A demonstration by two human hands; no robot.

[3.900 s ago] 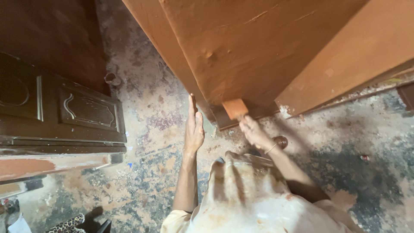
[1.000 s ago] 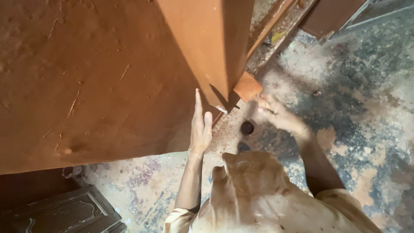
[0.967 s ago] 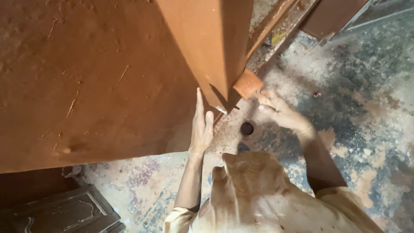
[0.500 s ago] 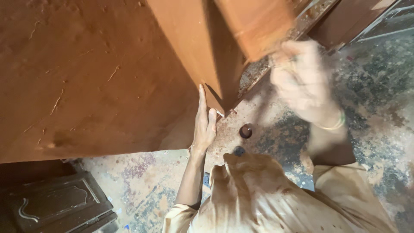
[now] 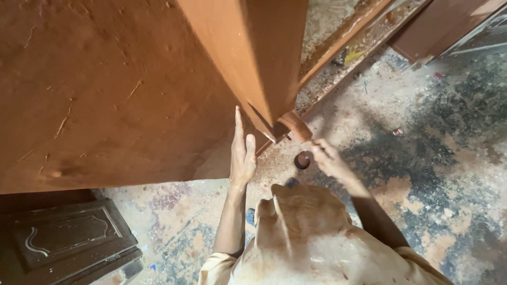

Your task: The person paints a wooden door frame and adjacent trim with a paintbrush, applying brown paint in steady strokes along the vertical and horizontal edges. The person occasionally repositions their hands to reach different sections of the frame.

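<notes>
A large reddish-brown wooden cabinet stands in front of me, its corner edge pointing at me. My left hand lies flat against its lower front panel, fingers straight and together. My right hand grips a folded reddish-brown sanding sheet and presses it on the bottom corner of the cabinet. A small round dark lid lies on the floor just below that corner.
A dark carved wooden panel lies on the floor at the lower left. More brown boards lean at the upper right. The concrete floor is stained with dust and paint. My knee and dusty clothing fill the bottom middle.
My right hand came down from high on the cabinet edge to its bottom corner with the sanding sheet. The left hand stayed flat on the panel.
</notes>
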